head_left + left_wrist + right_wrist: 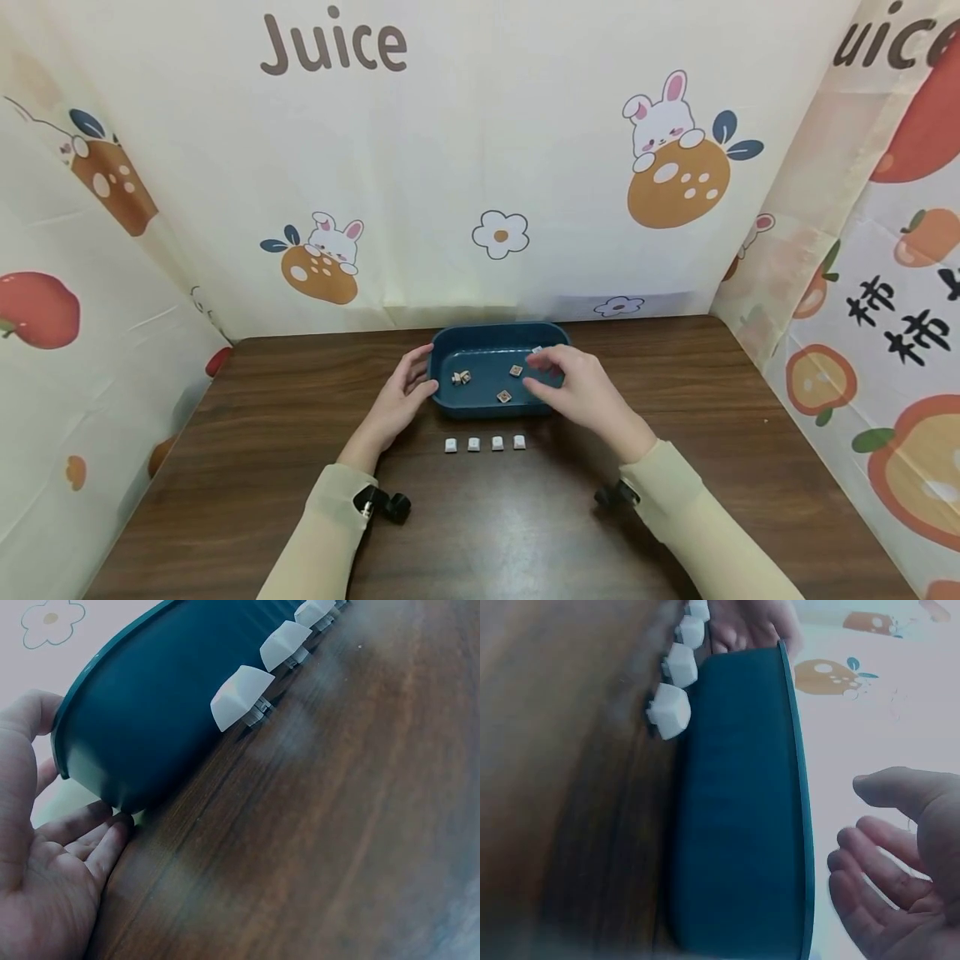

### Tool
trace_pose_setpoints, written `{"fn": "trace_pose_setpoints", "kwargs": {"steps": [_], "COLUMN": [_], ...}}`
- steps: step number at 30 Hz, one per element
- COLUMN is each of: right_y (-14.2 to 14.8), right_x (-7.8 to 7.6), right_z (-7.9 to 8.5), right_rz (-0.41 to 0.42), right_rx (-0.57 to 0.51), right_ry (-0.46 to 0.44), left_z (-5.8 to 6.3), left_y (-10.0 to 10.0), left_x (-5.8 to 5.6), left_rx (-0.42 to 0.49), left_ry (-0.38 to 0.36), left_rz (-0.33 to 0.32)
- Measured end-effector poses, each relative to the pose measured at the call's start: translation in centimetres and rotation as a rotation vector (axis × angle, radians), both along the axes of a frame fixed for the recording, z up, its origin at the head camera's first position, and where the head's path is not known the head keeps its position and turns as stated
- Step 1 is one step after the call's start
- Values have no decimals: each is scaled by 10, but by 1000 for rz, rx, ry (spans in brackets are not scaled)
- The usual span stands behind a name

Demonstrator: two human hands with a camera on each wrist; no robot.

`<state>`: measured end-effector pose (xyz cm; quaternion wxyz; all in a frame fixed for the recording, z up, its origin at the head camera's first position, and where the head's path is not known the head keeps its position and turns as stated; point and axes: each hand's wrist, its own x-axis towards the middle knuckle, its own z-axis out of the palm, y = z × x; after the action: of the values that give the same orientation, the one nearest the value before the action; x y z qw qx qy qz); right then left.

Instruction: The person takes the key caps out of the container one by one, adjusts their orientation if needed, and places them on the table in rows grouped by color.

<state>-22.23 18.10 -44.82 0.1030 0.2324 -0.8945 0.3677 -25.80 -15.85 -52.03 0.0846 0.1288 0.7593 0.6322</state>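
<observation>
Probably light, hard and slick-sided, the small pieces (504,397) lying loose in the tray (472,412) would be best pinched by opposite edges, as would the white caps (474,445) lined up just before it on the table (480,533). The right hand (587,392) hovers over the tray's right part, thumb and fingers well parted with nothing visible between them, while the left hand (393,404), fingers loosely extended, touches the left end, a sensible spot to steady a seemingly stiff, easily slid tray.

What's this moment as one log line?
left hand: touching blue rectangular tray; right hand: empty, over tray; four white square keycaps: row on brown wooden table
</observation>
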Motion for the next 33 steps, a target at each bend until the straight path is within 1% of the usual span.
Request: {"fn": "trace_pose_setpoints", "kwargs": {"steps": [5, 10, 14, 18, 21, 25, 33], "right_y": [-11, -20, -27, -32, -35, -37, -42], "right_x": [-23, -42, -53, -60, -64, -70, -80], "right_z": [1, -1, -5, -7, -10, -16, -23], "right_rz": [-39, -70, -100, -152, -170, -153, -42], "right_rx": [49, 118, 146, 181, 198, 217, 216], "right_ry": [-107, -207, -283, -317, -339, -359, -360], "left_z": [-1, -2, -1, -1, 0, 1, 0], "left_y": [-2, -2, -1, -1, -1, -1, -2], "left_x": [0, 0, 0, -1, -1, -1, -2], "left_rx": [2, 0, -2, -4, -7, -3, -2], "left_ry": [-5, -11, -8, -5, -7, -6, -7], "left_rz": [-5, -3, -2, -6, -6, -4, -7]}}
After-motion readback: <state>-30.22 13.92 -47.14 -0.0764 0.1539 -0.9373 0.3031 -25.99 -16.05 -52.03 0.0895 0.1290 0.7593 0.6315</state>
